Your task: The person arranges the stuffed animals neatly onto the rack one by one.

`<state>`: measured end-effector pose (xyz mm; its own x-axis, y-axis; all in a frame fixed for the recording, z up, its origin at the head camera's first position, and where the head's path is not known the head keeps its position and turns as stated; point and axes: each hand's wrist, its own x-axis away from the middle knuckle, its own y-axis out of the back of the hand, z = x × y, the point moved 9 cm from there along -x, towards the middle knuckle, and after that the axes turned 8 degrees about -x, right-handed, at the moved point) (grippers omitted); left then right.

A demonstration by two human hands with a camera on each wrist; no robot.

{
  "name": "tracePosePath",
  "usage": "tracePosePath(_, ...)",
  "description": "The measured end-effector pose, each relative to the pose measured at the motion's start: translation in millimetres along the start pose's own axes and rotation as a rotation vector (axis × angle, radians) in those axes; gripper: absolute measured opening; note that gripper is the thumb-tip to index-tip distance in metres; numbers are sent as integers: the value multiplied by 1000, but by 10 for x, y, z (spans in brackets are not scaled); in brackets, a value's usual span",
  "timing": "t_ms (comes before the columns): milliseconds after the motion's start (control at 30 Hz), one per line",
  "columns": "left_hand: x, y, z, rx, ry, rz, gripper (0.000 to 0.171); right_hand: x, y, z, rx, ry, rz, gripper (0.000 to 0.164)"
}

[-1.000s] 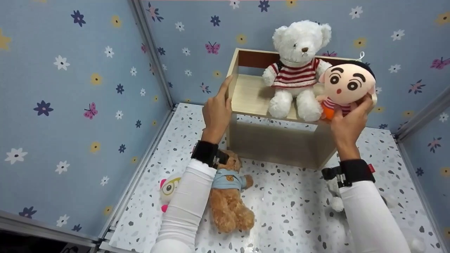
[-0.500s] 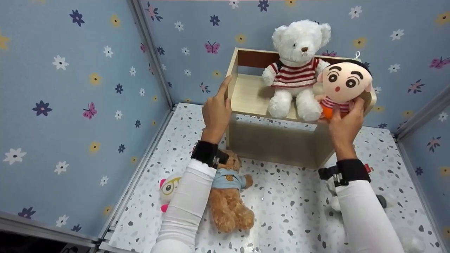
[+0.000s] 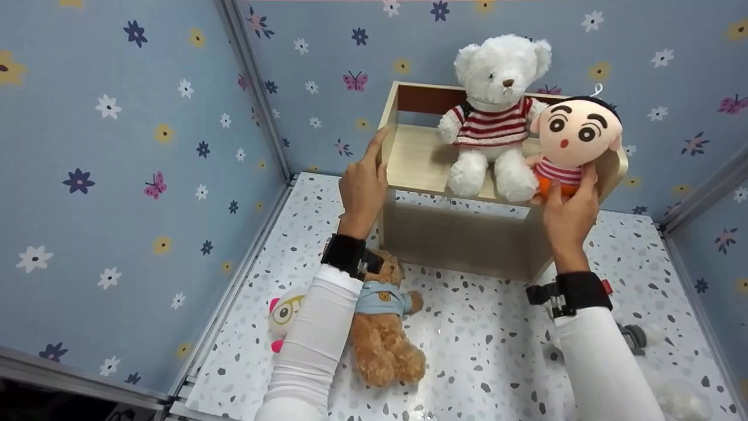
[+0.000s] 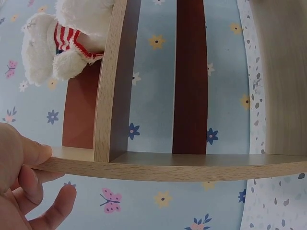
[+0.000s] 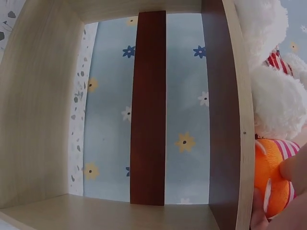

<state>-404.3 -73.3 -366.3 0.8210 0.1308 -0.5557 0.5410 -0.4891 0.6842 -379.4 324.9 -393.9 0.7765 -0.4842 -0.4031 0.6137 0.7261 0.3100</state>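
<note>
A plush boy doll (image 3: pixel 577 131) with a round head, striped shirt and orange shorts sits at the right end of a wooden shelf's (image 3: pixel 423 149) top tier. Around its lower body, my right hand (image 3: pixel 572 213) holds it, thumb in front; the right wrist view shows the fingers at the orange shorts (image 5: pixel 269 175). Next to it sits a white teddy bear (image 3: pixel 497 126) in a red-and-white striped sweater. My left hand (image 3: pixel 363 190) grips the edge of the shelf's left side panel; in the left wrist view, its thumb and fingers (image 4: pixel 36 153) lie on either side of that edge.
A brown teddy bear (image 3: pixel 383 345) in a blue shirt lies on the speckled floor (image 3: pixel 467 351) before the shelf. A pink-and-white toy (image 3: pixel 281 316) is partly behind my left sleeve; a grey-white plush (image 3: pixel 634 337) is partly behind my right. Flowered walls (image 3: pixel 146 204) enclose the space.
My right hand has slid down the doll, from beside its head to its shorts, and more of the striped shirt shows. My left hand stays at the side panel.
</note>
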Motion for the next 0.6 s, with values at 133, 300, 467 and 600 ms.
tracePosePath(133, 1, 4, 3, -6, 6, 5, 66, 40, 1, -22, -34, -1, -4, 75)
tracePosePath(300, 18, -10, 17, -10, 15, 10, 66, 117, 30, -39, -31, 41, -27, 78)
tracePosePath(467, 11, -12, 22, -9, 10, 5, 65, 216, 59, -49, -26, 91, -48, 75)
tracePosePath(600, -14, -5, 15, -3, 14, 8, 65, 297, 97, -48, -46, 143, -62, 75)
